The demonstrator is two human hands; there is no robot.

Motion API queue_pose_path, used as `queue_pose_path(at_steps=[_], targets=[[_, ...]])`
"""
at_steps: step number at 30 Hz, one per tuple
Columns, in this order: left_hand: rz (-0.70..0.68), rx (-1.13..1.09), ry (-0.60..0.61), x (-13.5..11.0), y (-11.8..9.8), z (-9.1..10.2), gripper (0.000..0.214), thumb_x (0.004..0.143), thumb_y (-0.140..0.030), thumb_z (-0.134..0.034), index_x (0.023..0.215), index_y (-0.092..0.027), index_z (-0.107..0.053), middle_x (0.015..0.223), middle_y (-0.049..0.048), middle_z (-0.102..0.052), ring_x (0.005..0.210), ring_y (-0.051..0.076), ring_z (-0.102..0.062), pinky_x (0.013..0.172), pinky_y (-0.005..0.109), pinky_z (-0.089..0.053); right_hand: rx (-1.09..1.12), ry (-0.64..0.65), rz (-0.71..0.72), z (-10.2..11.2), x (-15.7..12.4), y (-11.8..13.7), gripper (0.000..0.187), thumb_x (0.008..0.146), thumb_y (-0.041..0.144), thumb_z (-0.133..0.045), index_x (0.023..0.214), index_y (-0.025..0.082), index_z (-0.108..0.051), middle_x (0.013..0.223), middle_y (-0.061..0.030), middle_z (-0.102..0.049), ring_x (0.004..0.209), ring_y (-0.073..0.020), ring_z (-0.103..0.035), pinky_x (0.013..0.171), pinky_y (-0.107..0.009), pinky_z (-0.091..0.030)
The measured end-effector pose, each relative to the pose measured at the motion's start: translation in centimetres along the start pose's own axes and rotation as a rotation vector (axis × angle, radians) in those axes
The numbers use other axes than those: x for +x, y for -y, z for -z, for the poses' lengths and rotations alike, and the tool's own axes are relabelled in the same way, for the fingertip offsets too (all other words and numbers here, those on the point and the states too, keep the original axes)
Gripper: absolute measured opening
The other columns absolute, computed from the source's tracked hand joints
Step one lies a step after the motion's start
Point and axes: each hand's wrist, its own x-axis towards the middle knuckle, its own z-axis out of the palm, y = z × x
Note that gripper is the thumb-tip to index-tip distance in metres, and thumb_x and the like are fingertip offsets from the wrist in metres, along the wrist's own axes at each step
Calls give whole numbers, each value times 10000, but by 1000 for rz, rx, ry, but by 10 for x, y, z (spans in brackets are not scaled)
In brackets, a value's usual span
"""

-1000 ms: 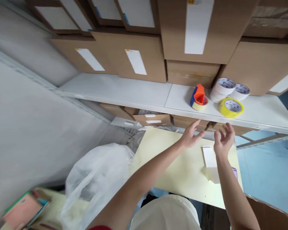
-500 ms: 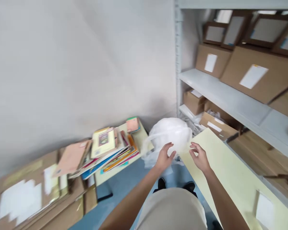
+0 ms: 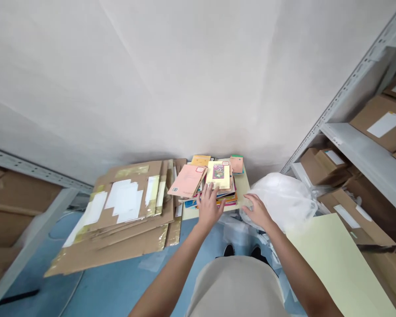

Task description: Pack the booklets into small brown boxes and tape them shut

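Note:
My left hand [image 3: 209, 205] reaches forward with its fingers spread, the fingertips resting on the near edge of a pile of thin colourful books [image 3: 214, 180] on a small pale yellow table. A pale yellow booklet [image 3: 219, 174] lies on top, a pink one [image 3: 187, 181] to its left. My right hand [image 3: 258, 210] is open too, fingers apart, beside the pile and touching a white plastic bag [image 3: 284, 200]. Neither hand holds anything.
Flattened cardboard boxes [image 3: 125, 211] with white labels lie stacked to the left of the books. A metal shelf rack [image 3: 353, 145] with brown cartons stands at the right. A pale yellow tabletop [image 3: 339, 264] is at the lower right. The floor is blue.
The view has swung left from the shelf with tape rolls to the wall and the book pile. Both hands moved from the yellow tabletop over to the books and the bag.

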Motion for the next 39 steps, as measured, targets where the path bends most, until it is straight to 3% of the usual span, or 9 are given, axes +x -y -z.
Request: queue_pose_path(at_steps=[6, 9, 11, 15, 21, 26, 31, 35, 39], targets=[[38, 221, 139, 6, 2, -3, 633, 835, -332, -591, 1429, -171, -442, 1545, 181, -346, 1448, 394, -247, 1099, 608, -251, 161, 63, -44, -38, 39, 11, 703, 664, 302, -739, 1333, 207, -544, 1459, -123, -482, 1393, -302, -396, 1150, -480, -334], [18, 282, 193, 2, -5, -3, 633, 838, -303, -582, 1441, -174, -436, 1545, 169, -350, 1441, 373, -276, 1083, 583, -282, 391, 25, -163, -51, 54, 12, 745, 666, 347, -723, 1363, 201, -504, 1424, -126, -528, 1325, -315, -486, 1081, -493, -416], [-20, 273, 208, -3, -9, -4, 609, 834, -285, -587, 1422, -189, -465, 1532, 160, -379, 1429, 361, -306, 1083, 558, -289, 578, -4, -228, -55, 60, 12, 635, 698, 383, -693, 1293, 207, -561, 1337, -116, -611, 1232, -304, -576, 1019, -471, -476], [-90, 178, 201, -14, -10, -7, 536, 809, -263, -611, 1339, -208, -549, 1484, 146, -457, 1402, 357, -352, 1077, 534, -297, 846, -59, -307, -49, 56, 10, 428, 674, 395, -710, 1049, 194, -669, 1093, -98, -736, 1032, -280, -685, 908, -434, -546], [-162, -126, 194, -21, -16, -8, 418, 869, -360, -568, 1255, -202, -591, 1346, 139, -583, 1290, 301, -493, 1041, 466, -369, 995, -240, -493, -23, 23, 7, 454, 573, 367, -784, 978, 198, -665, 896, -53, -756, 802, -224, -711, 709, -356, -582], [-149, -406, 342, -24, -54, -25, 449, 880, -424, -570, 1285, -230, -583, 1376, 131, -555, 1296, 305, -481, 1069, 491, -349, 832, -515, -443, 9, -30, 5, 410, 680, 416, -735, 1019, 199, -656, 916, -64, -748, 789, -204, -689, 686, -342, -575], [-72, -976, 748, -43, -119, -53, 609, 845, -469, -622, 1390, -231, -487, 1388, 122, -549, 1294, 281, -492, 1105, 448, -350, 482, -811, -415, 36, -100, 8, 280, 791, 384, -647, 1007, 206, -655, 941, -69, -725, 842, -196, -676, 728, -344, -578], [154, -1347, 1123, -69, -166, -69, 635, 801, -529, -671, 1340, -238, -507, 1322, 120, -600, 1188, 258, -581, 1013, 397, -446, 139, -882, -370, 49, -152, 6, 215, 842, 334, -616, 1021, 227, -670, 949, -72, -692, 860, -207, -663, 779, -380, -578], [335, -1351, 1274, -94, -205, -82, 563, 744, -543, -723, 1185, -219, -589, 1160, 99, -688, 1067, 237, -640, 936, 357, -478, -182, -884, -325, 59, -195, -8, 309, 861, 280, -580, 1161, 248, -647, 1031, -103, -657, 957, -246, -639, 844, -437, -569]])
